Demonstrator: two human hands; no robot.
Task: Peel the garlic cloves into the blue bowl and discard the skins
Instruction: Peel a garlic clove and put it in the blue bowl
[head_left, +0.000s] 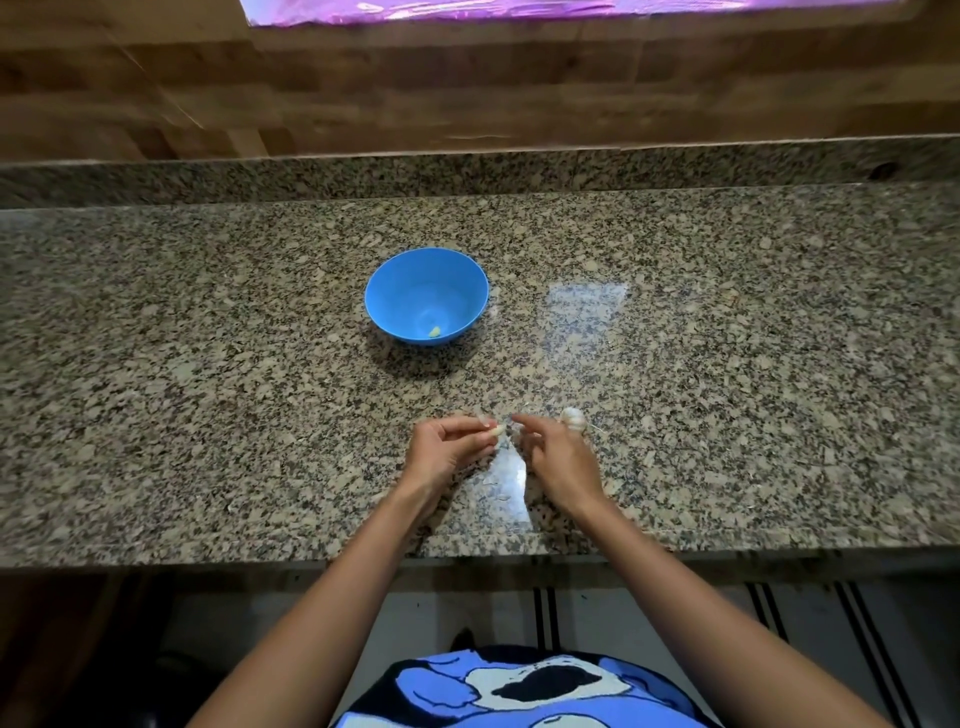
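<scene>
left hand (449, 441) pinches garlic clove (497, 430) low over counter (208, 364), its end offered rightward, likely for stripping | right hand (556, 457) reaches for that end; skin pinched or not, cannot tell | garlic bulb (573, 418) just beyond right hand, handy | blue bowl (395, 291) well ahead, one peeled clove (435, 331) inside

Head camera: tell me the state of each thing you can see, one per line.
blue bowl: upright on the counter.
peeled clove: lying inside the bowl.
left hand: pinches a garlic clove.
right hand: fingertips near that clove; grip unclear.
garlic bulb: resting on the counter just behind the right hand.
</scene>
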